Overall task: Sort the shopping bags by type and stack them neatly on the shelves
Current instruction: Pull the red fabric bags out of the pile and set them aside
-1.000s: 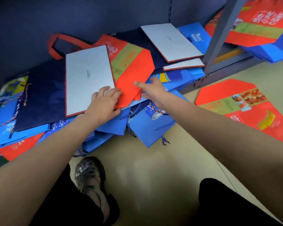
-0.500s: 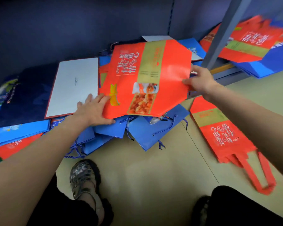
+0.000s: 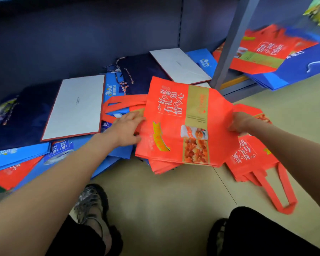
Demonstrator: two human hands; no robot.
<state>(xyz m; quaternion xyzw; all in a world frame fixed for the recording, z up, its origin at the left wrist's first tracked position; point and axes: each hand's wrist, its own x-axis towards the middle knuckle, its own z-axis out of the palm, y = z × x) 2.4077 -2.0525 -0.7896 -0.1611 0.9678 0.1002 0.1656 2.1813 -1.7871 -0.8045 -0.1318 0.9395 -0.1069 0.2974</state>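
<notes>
One wide-angle view from my head looks forward and steeply down, close over my arms, with my knees and a sandal [image 3: 92, 206] at the bottom edge, the floor [image 3: 164, 200] mid-frame, and a low shelf post [image 3: 229, 43] ahead.
</notes>
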